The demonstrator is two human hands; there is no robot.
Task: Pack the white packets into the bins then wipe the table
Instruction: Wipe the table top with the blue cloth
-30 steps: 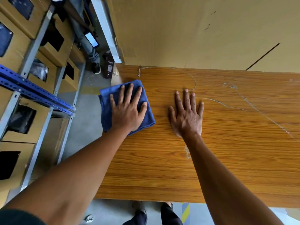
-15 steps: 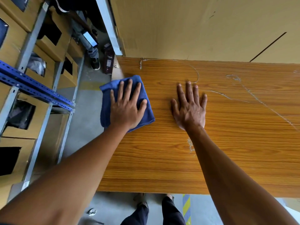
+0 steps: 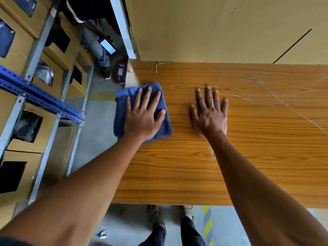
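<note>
A folded blue cloth [image 3: 120,110] lies at the left edge of the wooden table [image 3: 248,157], partly hanging past it. My left hand [image 3: 143,116] presses flat on the cloth with fingers spread and straight. To the right of it, my right hand [image 3: 209,114] rests flat on the bare tabletop, fingers spread. Cardboard bins [image 3: 28,132] with cut-out openings sit on the metal rack at the left. No white packets show on the table.
A blue and grey metal rack [image 3: 40,98] stands along the left. A yellowish wall panel [image 3: 213,29] rises right behind the table. Another person's legs [image 3: 99,48] and a phone are at the far left. My own feet [image 3: 156,215] show below the near edge.
The cloth under my left hand has slid a little to the left, farther over the table's edge. My right hand stays flat in nearly the same place.
</note>
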